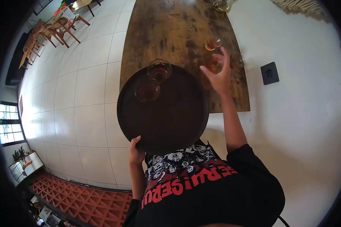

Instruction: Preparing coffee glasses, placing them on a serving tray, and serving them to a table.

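Observation:
My left hand grips the near left rim of a round dark tray, thumb on top and the other fingers hidden beneath. Two clear glasses stand on the tray's far left part: a farther glass and a nearer glass, both with some brownish content. Over the wooden table, my right hand has its thumb and fingers spread, beside a glass of amber liquid. Whether the fingers touch that glass is hard to see. Another amber glass stands just beyond, and a clear glass is to the right.
A pale wall with a black socket runs along the table's right side. One more glass vessel stands at the far end. Wooden chairs are on the tiled floor at the far left. The tray overlaps the table's near edge.

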`<action>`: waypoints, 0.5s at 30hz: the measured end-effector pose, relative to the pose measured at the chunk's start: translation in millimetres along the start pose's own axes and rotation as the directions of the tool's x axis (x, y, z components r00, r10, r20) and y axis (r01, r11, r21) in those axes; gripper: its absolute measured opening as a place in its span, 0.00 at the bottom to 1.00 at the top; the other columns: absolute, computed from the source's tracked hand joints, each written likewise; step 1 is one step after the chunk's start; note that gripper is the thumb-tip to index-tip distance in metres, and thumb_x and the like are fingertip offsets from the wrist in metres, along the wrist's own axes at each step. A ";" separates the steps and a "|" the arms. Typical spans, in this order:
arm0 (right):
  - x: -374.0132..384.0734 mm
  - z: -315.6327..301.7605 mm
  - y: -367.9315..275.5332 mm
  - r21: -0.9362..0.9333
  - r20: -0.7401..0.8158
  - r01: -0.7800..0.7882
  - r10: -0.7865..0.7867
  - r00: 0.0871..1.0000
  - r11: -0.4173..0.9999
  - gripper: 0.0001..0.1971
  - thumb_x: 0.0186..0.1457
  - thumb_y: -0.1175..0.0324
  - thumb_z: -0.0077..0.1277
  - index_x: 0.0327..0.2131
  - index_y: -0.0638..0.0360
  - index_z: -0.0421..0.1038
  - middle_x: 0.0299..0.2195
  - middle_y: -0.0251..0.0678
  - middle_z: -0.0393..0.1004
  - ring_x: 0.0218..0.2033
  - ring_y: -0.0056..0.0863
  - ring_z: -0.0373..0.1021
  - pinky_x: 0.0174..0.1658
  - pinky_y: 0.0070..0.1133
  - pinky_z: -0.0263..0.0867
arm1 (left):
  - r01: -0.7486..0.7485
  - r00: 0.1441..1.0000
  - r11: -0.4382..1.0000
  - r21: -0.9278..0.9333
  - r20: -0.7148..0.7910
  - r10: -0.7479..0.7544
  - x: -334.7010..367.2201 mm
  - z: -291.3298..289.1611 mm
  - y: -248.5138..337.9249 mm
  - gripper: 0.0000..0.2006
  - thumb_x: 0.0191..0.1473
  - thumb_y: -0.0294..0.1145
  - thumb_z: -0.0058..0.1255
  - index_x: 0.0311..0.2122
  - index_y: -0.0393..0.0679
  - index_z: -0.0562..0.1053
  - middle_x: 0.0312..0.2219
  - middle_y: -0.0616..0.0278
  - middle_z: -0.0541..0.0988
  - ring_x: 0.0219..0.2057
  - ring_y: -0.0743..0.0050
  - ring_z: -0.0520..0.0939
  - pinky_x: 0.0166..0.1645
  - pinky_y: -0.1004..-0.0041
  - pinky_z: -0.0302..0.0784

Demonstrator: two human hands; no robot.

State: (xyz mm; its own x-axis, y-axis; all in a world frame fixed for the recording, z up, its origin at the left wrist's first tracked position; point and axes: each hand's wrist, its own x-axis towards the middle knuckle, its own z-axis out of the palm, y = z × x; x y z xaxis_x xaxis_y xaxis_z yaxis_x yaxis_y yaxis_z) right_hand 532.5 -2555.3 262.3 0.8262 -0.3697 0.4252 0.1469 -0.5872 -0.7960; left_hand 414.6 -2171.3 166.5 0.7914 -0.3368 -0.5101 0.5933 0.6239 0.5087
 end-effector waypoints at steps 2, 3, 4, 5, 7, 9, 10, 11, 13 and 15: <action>9.5 -9.6 15.6 -0.101 -0.069 -0.021 0.014 0.998 0.995 0.49 0.42 0.65 0.71 0.66 0.56 0.52 0.48 0.42 0.71 0.48 0.33 0.69 0.50 0.30 0.67 | 0.007 1.000 1.000 -0.005 -0.005 -0.008 3.2 4.1 3.2 0.24 0.58 0.35 0.47 0.57 0.33 0.67 0.53 0.50 0.75 0.54 0.55 0.76 0.61 0.60 0.69; 13.0 -8.5 24.1 -0.086 -0.102 -0.084 0.075 0.992 0.993 0.50 0.43 0.65 0.71 0.66 0.56 0.51 0.49 0.43 0.70 0.48 0.33 0.69 0.50 0.30 0.67 | 0.016 1.000 1.000 -0.010 -0.015 -0.016 3.4 5.6 4.4 0.24 0.58 0.35 0.47 0.57 0.32 0.67 0.52 0.49 0.75 0.54 0.55 0.77 0.60 0.60 0.70; 17.0 -8.0 33.7 -0.069 -0.134 -0.146 0.136 0.982 0.987 0.50 0.43 0.65 0.71 0.66 0.57 0.50 0.49 0.44 0.69 0.47 0.32 0.68 0.50 0.30 0.67 | 0.009 1.000 1.000 -0.012 -0.016 -0.009 4.4 7.0 5.6 0.24 0.58 0.35 0.47 0.57 0.32 0.67 0.52 0.49 0.75 0.54 0.55 0.77 0.60 0.60 0.70; 16.1 -8.4 41.8 -0.069 -0.128 -0.171 0.161 0.979 0.983 0.51 0.44 0.65 0.71 0.67 0.57 0.49 0.50 0.45 0.68 0.47 0.33 0.68 0.51 0.31 0.66 | 0.019 1.000 1.000 -0.015 -0.004 -0.019 2.1 5.2 4.5 0.24 0.59 0.35 0.47 0.57 0.32 0.67 0.52 0.50 0.75 0.54 0.56 0.77 0.60 0.60 0.70; 15.5 -8.5 51.2 -0.032 -0.124 -0.178 0.173 0.977 0.984 0.51 0.44 0.64 0.71 0.67 0.57 0.48 0.51 0.46 0.68 0.48 0.34 0.68 0.52 0.31 0.66 | 0.016 1.000 1.000 -0.023 0.004 -0.016 0.3 3.6 1.8 0.23 0.60 0.36 0.47 0.57 0.33 0.67 0.53 0.50 0.75 0.54 0.56 0.77 0.60 0.60 0.70; 21.0 -8.5 53.9 0.008 -0.120 -0.179 0.178 0.977 0.984 0.51 0.44 0.63 0.71 0.67 0.57 0.48 0.52 0.46 0.68 0.49 0.34 0.67 0.53 0.32 0.65 | 0.006 0.999 0.999 -0.037 0.036 -0.004 1.8 4.8 -2.0 0.23 0.61 0.35 0.47 0.57 0.33 0.67 0.53 0.51 0.75 0.54 0.57 0.77 0.59 0.61 0.70; 20.3 -6.9 52.0 -0.040 -0.130 -0.170 0.163 0.978 0.985 0.51 0.44 0.63 0.71 0.67 0.58 0.48 0.53 0.47 0.67 0.51 0.36 0.67 0.54 0.33 0.65 | -0.008 1.000 0.999 -0.040 0.029 0.009 2.2 3.5 -2.9 0.23 0.61 0.35 0.47 0.57 0.33 0.67 0.53 0.51 0.75 0.54 0.57 0.77 0.59 0.61 0.70; 18.2 -5.8 46.5 -0.090 -0.137 -0.160 0.147 0.979 0.983 0.51 0.44 0.62 0.71 0.67 0.58 0.48 0.55 0.49 0.66 0.52 0.38 0.67 0.56 0.34 0.64 | 0.011 0.999 0.999 -0.053 0.039 -0.009 0.5 2.4 -3.9 0.23 0.61 0.34 0.47 0.57 0.34 0.67 0.52 0.51 0.75 0.53 0.58 0.77 0.59 0.61 0.71; 0.1 -7.4 30.0 -0.274 -0.161 -0.096 0.053 0.985 0.957 0.50 0.44 0.63 0.70 0.67 0.58 0.48 0.56 0.49 0.65 0.54 0.40 0.66 0.57 0.34 0.64 | 0.022 0.999 0.997 -0.070 0.037 -0.019 -8.0 -2.6 -4.9 0.22 0.61 0.33 0.48 0.58 0.34 0.66 0.52 0.52 0.75 0.53 0.59 0.77 0.59 0.62 0.71; -14.6 -12.5 4.4 -0.453 -0.164 -0.015 -0.067 0.984 0.891 0.49 0.45 0.63 0.69 0.67 0.59 0.48 0.58 0.50 0.64 0.56 0.42 0.65 0.58 0.35 0.64 | -0.025 0.999 0.996 0.088 -0.024 0.027 -7.6 3.3 -3.6 0.21 0.60 0.32 0.49 0.57 0.34 0.67 0.51 0.52 0.76 0.53 0.60 0.77 0.58 0.63 0.71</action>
State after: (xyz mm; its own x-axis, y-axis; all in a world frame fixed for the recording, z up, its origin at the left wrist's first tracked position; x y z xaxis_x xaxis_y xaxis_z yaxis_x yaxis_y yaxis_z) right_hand 514.3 -2561.5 258.0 0.7142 -0.4425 0.5422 -0.1278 -0.8442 -0.5206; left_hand 407.0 -2173.3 170.8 0.8037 -0.3025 -0.5124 0.5838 0.5674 0.5807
